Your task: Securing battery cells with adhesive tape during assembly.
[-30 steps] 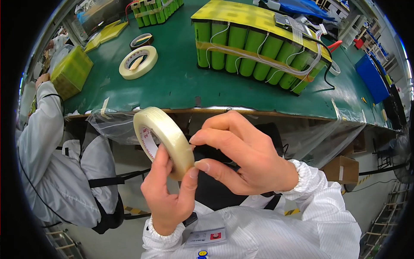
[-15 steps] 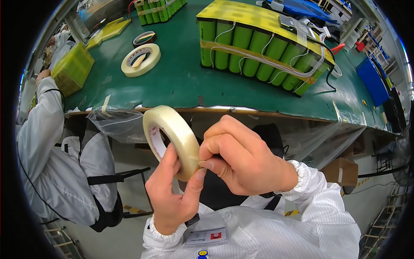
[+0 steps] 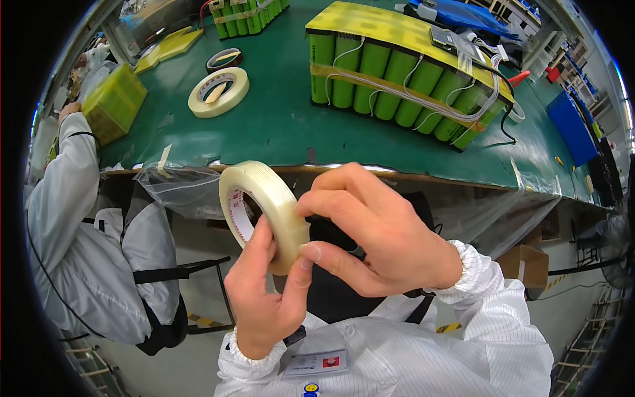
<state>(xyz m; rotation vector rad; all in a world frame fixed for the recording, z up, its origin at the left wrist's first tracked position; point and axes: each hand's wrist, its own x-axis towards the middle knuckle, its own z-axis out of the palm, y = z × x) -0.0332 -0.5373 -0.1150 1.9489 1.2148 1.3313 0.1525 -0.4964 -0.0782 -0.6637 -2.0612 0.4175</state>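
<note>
My left hand (image 3: 268,291) grips a roll of translucent, pale yellowish tape (image 3: 264,182), with fingers through its core and the thumb on the outer face. The roll is tilted and held off the near edge of the green bench. My right hand (image 3: 380,235) is at the roll's right side, index finger against the outer tape and thumb tip by my left thumb. A gap shows between that index finger and thumb, where a small flap of tape (image 3: 307,231) stands slightly off the roll. The other right fingers are curled and partly hidden.
On the green bench (image 3: 278,126) stands a pack of green cylindrical cells (image 3: 377,83) with a yellow top and white wires. Another pale tape roll (image 3: 231,106) and a dark roll (image 3: 221,63) lie left. A co-worker's sleeve (image 3: 69,165) reaches a yellow-wrapped block (image 3: 116,106).
My right thumb and index finger have parted from their pinch at the tape's edge, the index finger moving up along the roll. A small tape flap now shows. My left hand stays nearly still.
</note>
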